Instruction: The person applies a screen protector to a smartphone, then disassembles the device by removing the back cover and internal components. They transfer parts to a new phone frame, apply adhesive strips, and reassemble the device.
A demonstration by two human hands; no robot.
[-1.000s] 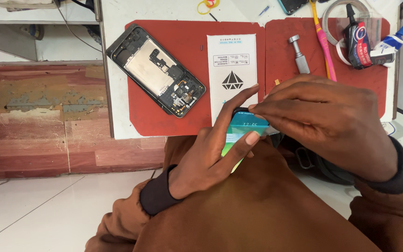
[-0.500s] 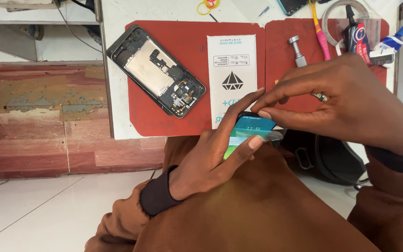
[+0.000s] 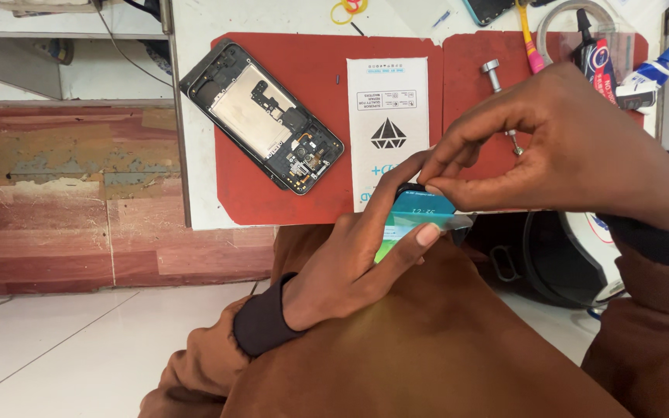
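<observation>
1. A person seated at a low white workbench (image 3: 195, 116) cradles a lit smartphone (image 3: 420, 217) in the left hand (image 3: 350, 263), fingers wrapped along its edges and thumb laid across the lower glass. The phone sits over the lap, just off the bench's front edge, its screen glowing teal and green.

2. The right hand (image 3: 567, 147) pinches at the phone's top edge with thumb and forefinger closed together. Whether they grip a film, a tab or only the phone's rim cannot be told from this view.

3. Risk: the phone hangs over the knees, not the red work mat (image 3: 303, 193). A slip of the left hand's grip would likely send it down to the tiled floor (image 3: 63, 340).

4. Risk: a hard pull at the top edge could twist the phone out of the cradling fingers, or lift and crease whatever thin layer is being pinched.

5. Risk: the thumb pressing on the glass may smear it or trap dust under any layer being laid.

6. Risk: an opened phone chassis (image 3: 261, 116) lies bare on the mat, circuitry exposed, beside a white printed packet (image 3: 387, 116). A loose metal screw-like part (image 3: 492, 73) and glue tubes (image 3: 629, 73) sit near the right wrist; a careless sweep of the sleeve could knock them off or onto the open boards.
</observation>
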